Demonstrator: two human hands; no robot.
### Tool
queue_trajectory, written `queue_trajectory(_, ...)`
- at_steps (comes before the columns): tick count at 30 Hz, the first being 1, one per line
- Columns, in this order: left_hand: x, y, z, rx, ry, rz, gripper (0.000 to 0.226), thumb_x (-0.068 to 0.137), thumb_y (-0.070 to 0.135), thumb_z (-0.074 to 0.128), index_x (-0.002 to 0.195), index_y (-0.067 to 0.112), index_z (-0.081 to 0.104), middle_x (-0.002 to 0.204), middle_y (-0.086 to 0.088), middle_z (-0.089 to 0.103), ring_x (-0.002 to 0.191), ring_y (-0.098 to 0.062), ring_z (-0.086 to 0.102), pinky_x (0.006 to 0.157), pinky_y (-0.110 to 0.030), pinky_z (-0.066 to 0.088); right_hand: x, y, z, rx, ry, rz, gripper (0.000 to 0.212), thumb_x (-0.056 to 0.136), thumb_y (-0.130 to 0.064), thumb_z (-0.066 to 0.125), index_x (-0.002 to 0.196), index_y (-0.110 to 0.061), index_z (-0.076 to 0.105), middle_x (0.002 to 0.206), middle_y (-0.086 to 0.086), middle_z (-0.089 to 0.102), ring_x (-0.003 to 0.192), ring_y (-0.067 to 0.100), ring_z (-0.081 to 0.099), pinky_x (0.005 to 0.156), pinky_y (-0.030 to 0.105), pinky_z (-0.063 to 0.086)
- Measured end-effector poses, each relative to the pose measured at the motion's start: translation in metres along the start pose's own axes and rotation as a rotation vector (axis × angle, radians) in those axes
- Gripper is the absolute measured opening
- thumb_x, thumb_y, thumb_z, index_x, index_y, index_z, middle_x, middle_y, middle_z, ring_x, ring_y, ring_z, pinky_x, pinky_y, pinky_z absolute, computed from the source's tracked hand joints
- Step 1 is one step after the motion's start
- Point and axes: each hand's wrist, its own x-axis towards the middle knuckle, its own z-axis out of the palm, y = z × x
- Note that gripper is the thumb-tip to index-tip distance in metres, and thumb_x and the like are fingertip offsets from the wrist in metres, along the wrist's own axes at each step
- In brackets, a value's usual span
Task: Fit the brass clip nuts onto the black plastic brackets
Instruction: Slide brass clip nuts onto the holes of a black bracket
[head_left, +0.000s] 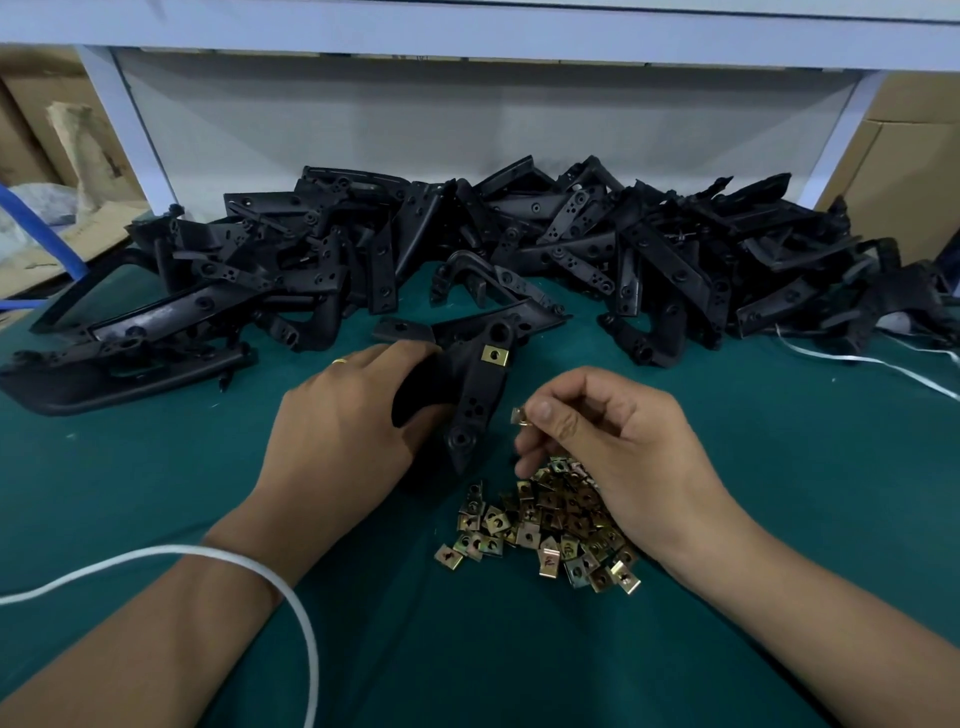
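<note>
Green matting (753, 467) is carrying a heap of brackets (519, 244) and a pile of nuts (545, 530). Left hand (343, 431) is gripping a bracket (478, 389) already wearing one clip (494, 355); right hand (613, 441) is pinching a nut (520, 416), probably needing to slide it onto another tab next.

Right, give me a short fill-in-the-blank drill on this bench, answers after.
1. The left hand holds a black ____ on the green mat.
2. One brass clip nut is already fitted on the held ____.
3. The right hand pinches a single clip nut above the loose ____ of nuts.

Missing words: bracket; bracket; pile
</note>
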Motion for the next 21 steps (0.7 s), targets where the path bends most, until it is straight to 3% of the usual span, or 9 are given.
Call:
queue_trajectory(14,-0.0003,0.0037,0.0051,0.066,0.035,0.076,0.045,0.084,0.048,0.065,0.124,0.027,0.064,0.111,0.006,0.073,0.096,-0.028,0.069,0.071,-0.038,0.051,-0.0015,-0.0003,0.0011,-0.046,-0.067,0.018,0.004,0.098,-0.011,0.070,0.099,-0.007,0.069,0.088,0.008,0.078,0.073,0.025,0.079,0.072,0.019,0.057)
queue_trajectory(18,-0.0002,0.0038,0.0049,0.061,0.030,0.075,0.046,0.084,0.048,0.062,0.125,0.027,0.064,0.111,0.007,0.073,0.098,-0.027,0.069,0.070,-0.038,0.053,-0.0050,-0.0001,0.0033,-0.164,-0.017,-0.046,0.009,0.098,-0.020,0.073,0.099,-0.020,0.064,0.088,0.002,0.079,0.073,0.020,0.080,0.070,0.028,0.058)
queue_trajectory(21,-0.0008,0.0041,0.0048,0.057,0.021,0.097,0.046,0.084,0.046,0.063,0.126,0.026,0.065,0.110,0.006,0.073,0.097,-0.028,0.068,0.070,-0.040,0.055,-0.0077,0.0004,0.0064,-0.216,0.010,-0.093,0.013,0.098,-0.023,0.073,0.095,-0.031,0.063,0.089,-0.002,0.079,0.074,0.017,0.080,0.064,0.016,0.052)
